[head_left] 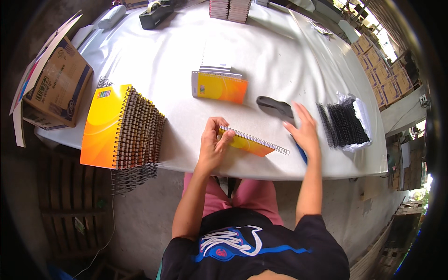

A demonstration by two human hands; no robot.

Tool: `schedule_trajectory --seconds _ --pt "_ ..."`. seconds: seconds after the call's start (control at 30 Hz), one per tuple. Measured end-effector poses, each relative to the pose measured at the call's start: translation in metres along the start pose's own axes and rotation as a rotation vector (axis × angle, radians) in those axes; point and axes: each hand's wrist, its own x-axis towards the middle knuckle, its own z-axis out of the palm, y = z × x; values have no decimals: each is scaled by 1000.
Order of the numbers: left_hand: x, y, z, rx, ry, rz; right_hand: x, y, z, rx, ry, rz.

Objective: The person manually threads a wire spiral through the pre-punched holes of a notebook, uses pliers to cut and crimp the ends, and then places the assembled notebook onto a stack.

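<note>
My left hand (214, 142) grips one end of a small yellow-and-orange spiral notebook (254, 146), thumb on top. Its wire coil runs along the upper edge, and a loose tail of coil sticks out past the right end. My right hand (304, 128) is held open to the right of it, fingers spread and slightly blurred, holding nothing. Beside its fingers lies a black looped object (275, 105), perhaps a scissor handle; its kind is unclear. A slim blue object (300, 150) shows partly beneath my right wrist. Ahead sits a short stack of unbound yellow-orange notebooks (219, 87) with punched edges.
At left stands a tall stack of coil-bound notebooks (105, 126) by the table edge, with a cardboard box (60, 81) behind. Black coils (347, 123) fill a white-lined container at right. A tape dispenser (156, 14) and more stacked pads (229, 10) stand at the far side.
</note>
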Motion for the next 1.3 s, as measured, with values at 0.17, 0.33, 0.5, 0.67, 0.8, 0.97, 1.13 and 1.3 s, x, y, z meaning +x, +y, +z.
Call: schedule_trajectory --seconds 0.17,0.33,0.5,0.67,0.8,0.97,1.13,1.3 --pt "-12 16 6 27 111 34 -100 42 5 -312 17 171" --pt "-19 18 18 90 290 106 -114 17 9 -25 163 95" --pt "-24 14 21 272 278 320 -99 -101 -17 172 152 -203" --pt "-26 16 21 358 233 401 -88 -126 -5 109 117 -302" --pt "-26 13 18 402 237 467 -87 -132 -5 134 31 -267" --pt "-28 6 19 409 246 517 -87 -117 -1 889 -394 -32" --pt "-28 7 19 454 229 542 -88 -110 2 1575 -799 347" --pt "-22 25 24 23 397 344 -99 -67 -2 438 -77 -186"
